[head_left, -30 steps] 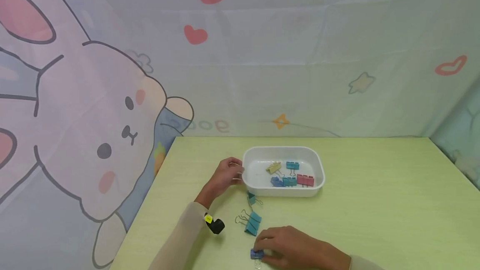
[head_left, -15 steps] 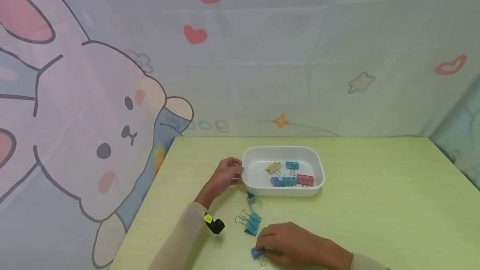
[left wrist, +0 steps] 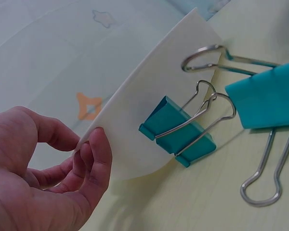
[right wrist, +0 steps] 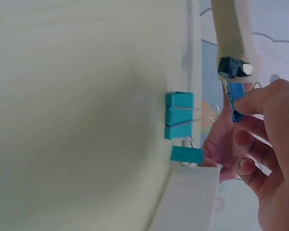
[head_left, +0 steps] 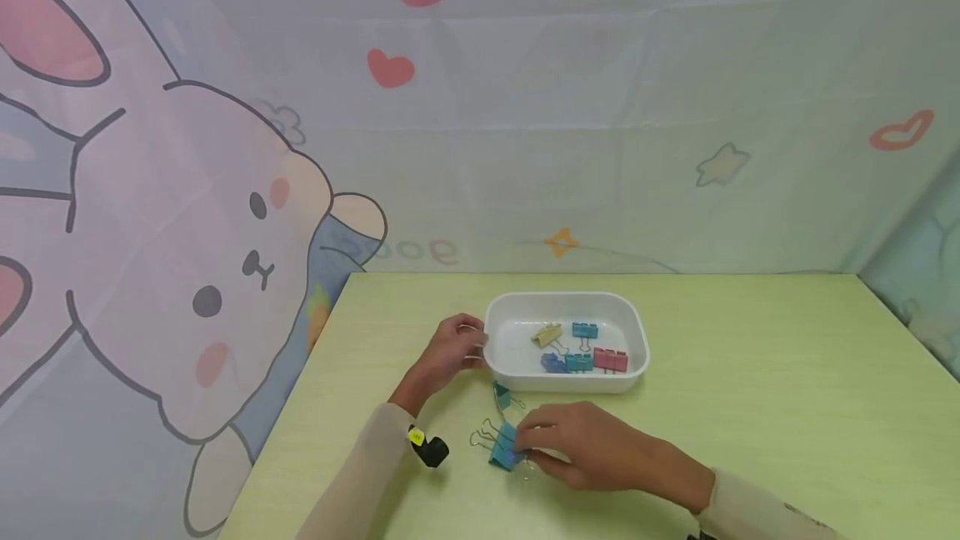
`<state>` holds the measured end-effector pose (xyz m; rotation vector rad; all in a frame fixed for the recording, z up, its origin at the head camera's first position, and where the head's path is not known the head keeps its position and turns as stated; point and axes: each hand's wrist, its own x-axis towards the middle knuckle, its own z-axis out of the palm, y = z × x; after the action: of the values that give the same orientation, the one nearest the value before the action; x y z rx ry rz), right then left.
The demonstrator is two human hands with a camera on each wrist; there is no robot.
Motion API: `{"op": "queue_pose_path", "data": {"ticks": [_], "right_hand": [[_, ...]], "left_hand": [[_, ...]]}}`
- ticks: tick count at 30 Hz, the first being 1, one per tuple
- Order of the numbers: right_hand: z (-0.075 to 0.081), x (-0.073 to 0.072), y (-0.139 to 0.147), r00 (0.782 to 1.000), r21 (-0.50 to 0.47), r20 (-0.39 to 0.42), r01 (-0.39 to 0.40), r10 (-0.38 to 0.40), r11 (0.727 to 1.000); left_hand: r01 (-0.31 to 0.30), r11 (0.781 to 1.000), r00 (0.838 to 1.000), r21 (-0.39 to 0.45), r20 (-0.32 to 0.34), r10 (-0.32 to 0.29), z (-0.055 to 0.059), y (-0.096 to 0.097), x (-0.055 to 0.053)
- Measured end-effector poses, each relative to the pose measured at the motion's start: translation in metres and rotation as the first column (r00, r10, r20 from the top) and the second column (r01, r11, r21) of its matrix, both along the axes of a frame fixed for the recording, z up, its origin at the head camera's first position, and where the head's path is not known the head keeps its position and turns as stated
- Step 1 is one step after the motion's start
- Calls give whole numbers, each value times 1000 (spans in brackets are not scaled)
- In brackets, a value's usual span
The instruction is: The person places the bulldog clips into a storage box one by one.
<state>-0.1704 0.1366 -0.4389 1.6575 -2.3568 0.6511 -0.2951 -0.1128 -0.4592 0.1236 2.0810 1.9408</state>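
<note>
on the green surface (head_left: 750, 373), the white tray (head_left: 566, 384), long axis sideways, left end gripped by my left hand (head_left: 450, 351), sits higher in frame than my right hand (head_left: 585, 444), which pinches the blue clip (right wrist: 236, 91) at lower centre.

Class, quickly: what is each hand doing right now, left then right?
Left hand: closed, pinching the white tray by its rim.
Right hand: closed, holding a blue binder clip.

Blue clip (right wrist: 236, 90) aloft near white tray (head_left: 566, 384)
</note>
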Motion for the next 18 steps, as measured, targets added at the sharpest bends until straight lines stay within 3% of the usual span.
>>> {"op": "queue_pose_path", "data": {"ticks": [7,15,18], "right_hand": [[19,-20,3,996,-54,-76,45,-49,998],[36,-47,5,987,-80,-71,138,-144,987],[41,-58,6,987,-117,-32,152,-156,982]], "left_hand": [[0,1000,1000,2,1,0,0,0,0],[-2,1000,1000,-1,-1,2,1,-1,0],[-5,1000,1000,-6,7,5,0,-1,-1]]}}
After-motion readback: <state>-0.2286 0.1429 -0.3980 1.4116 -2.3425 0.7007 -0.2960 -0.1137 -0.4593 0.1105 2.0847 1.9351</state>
